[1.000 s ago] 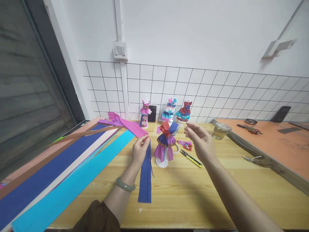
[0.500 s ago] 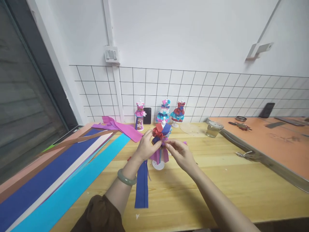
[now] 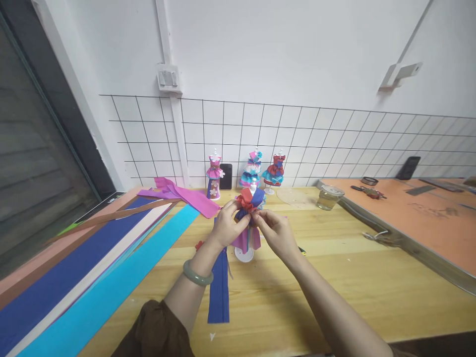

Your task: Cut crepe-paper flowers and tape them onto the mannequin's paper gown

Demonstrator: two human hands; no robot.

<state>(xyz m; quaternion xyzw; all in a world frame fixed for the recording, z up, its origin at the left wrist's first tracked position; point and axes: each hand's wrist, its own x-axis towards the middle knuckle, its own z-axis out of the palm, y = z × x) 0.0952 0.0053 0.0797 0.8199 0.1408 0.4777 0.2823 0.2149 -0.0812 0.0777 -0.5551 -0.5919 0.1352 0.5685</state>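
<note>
Bare table [image 3: 334, 277] right; paper strips [image 3: 92, 263] crowd the left.

— What does the room look like?
— A white wall [image 3: 282, 44] runs behind a light wooden tabletop [image 3: 334, 277], its lower part covered by white tiles [image 3: 334, 144] with dark grout. A white conduit [image 3: 169, 89] climbs the wall through a small switch box [image 3: 168, 78].
— And the sides?
— A dark window [image 3: 33, 173] stands past the tabletop's left edge; an orange surface [image 3: 427, 208] adjoins the right edge. The light is even.
</note>
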